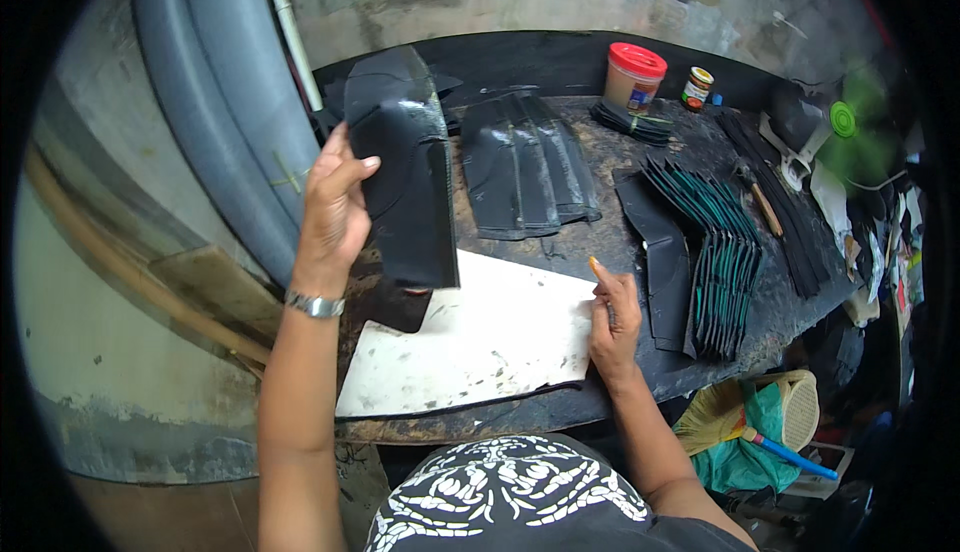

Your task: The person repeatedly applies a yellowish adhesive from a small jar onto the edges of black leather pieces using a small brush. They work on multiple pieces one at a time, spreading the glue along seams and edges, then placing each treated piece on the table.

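Holding black sheet [405, 167] up w/ left hand [335, 202]; right hand [612, 317] fist closed, resting on white board [470, 342].

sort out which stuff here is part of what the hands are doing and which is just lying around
In use:
- left hand holding up a black sheet piece
- right hand resting on the white board, something slim in its fingers

Lying about:
- fanned black pieces
- stack of teal-edged pieces
- red-lidded jar
- small jar
- green fan
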Demonstrator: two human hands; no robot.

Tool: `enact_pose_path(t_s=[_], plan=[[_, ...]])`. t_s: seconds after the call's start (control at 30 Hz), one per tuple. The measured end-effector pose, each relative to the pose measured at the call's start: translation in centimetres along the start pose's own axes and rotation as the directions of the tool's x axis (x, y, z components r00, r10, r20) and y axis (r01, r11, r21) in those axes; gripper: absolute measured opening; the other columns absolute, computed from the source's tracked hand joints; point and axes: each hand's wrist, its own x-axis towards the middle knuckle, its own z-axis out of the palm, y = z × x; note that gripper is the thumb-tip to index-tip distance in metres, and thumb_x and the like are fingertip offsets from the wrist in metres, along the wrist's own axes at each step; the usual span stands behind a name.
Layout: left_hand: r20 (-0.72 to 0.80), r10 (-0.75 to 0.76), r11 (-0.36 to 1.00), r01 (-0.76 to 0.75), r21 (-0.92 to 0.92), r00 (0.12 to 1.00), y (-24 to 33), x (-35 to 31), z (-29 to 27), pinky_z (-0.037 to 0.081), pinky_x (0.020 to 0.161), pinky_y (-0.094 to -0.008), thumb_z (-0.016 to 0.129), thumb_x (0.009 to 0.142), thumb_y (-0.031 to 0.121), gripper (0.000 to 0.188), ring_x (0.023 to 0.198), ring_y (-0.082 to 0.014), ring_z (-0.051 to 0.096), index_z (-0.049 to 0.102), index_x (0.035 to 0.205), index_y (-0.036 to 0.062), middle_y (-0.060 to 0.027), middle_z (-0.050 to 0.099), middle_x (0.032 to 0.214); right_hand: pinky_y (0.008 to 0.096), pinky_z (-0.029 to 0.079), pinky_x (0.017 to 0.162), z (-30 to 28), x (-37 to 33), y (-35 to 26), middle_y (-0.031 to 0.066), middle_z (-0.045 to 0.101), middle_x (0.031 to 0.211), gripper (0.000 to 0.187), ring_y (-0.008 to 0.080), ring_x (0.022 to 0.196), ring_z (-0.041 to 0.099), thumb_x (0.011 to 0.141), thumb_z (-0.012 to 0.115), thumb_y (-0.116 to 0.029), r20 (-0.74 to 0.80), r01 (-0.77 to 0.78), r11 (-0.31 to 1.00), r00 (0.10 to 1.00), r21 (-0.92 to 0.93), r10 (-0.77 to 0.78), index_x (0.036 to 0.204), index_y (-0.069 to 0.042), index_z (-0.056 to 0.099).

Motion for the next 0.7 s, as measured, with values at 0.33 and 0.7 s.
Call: enact_pose_path(t_s=[0.33,0.7], plan=[[-0.049,-0.216,0.973,0.210,-0.099,0.975,-10.4,9.9,4.7,0.047,0.102,-0.0292,0.055,0.076,-0.007,0.056,0.105,-0.0155,0.061,0.054,0.131,0.0009,-0.0050,0.064,0.114,0.0418,0.046,0.070,1.5,0.2,0.7,0.0153,0.052,0.086,0.067,0.0323,0.076,0.054,0.072,0.056,0.010,0.137,0.091,0.986,0.988,-0.139,-0.071,0.138,-0.001,0.052],[0.107,-0.311,0.924,0.327,-0.196,0.944,-21.3,16.4,13.9,0.048,0.097,-0.0354,0.051,0.076,-0.009,0.057,0.108,-0.0203,0.055,0.052,0.132,0.0056,-0.0072,0.058,0.118,0.0384,0.046,0.064,1.8,0.1,1.2,0.0146,0.053,0.082,0.065,0.0281,0.070,0.053,0.078,0.054,0.010,0.078,0.002,0.996,0.997,-0.090,0.005,0.141,0.005,0.042]])
